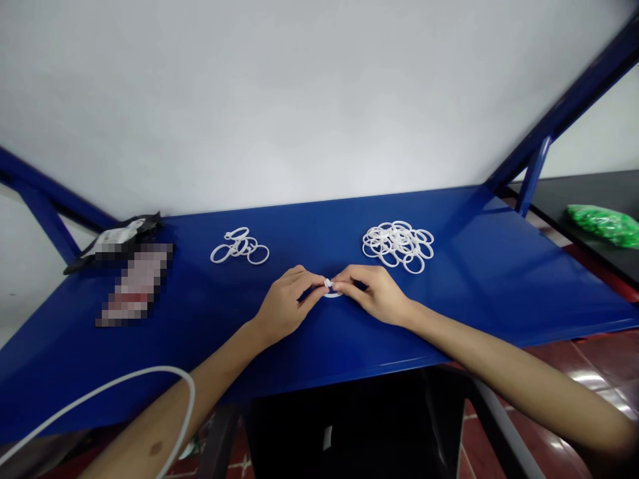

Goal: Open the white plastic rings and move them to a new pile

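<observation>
My left hand (285,303) and my right hand (372,291) meet at the middle of the blue table (474,279), fingers pinched together on one small white ring (330,288). Part of the ring shows below the fingertips; the rest is hidden by them. A large pile of white rings (398,244) lies just beyond my right hand. A smaller group of white rings (240,246) lies beyond my left hand, to the left.
A black packet (117,239) and a blurred-out flat item (136,284) lie at the table's left end. A white cable (124,386) curves over my left forearm. A green bag (604,224) sits on a dark table at the right. Blue frame struts rise on both sides.
</observation>
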`<act>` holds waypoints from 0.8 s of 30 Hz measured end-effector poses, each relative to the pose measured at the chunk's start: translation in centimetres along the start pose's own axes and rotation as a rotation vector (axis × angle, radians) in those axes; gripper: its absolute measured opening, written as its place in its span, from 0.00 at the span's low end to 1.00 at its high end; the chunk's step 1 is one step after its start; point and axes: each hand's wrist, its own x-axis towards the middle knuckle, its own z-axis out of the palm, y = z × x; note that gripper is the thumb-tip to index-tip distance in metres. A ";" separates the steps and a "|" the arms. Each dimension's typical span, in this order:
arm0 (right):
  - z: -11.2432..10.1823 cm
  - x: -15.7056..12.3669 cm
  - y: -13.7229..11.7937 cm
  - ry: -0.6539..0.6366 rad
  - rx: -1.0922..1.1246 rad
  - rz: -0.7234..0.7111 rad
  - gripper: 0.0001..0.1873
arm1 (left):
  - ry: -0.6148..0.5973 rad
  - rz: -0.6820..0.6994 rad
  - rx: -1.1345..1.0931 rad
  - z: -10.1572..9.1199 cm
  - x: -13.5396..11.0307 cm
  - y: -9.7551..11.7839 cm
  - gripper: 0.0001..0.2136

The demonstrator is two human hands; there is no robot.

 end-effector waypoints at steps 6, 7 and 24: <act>0.2 -0.4 -0.1 -0.110 -0.136 -0.148 0.14 | 0.047 0.173 0.074 0.7 -0.6 -0.3 0.06; 0.3 -0.5 -0.2 -0.127 -0.165 -0.172 0.14 | 0.048 0.196 0.085 0.7 -0.7 -0.3 0.06; -11.0 -0.1 3.8 0.335 -0.725 0.173 0.09 | -0.186 -0.442 0.832 -4.3 0.1 -5.7 0.15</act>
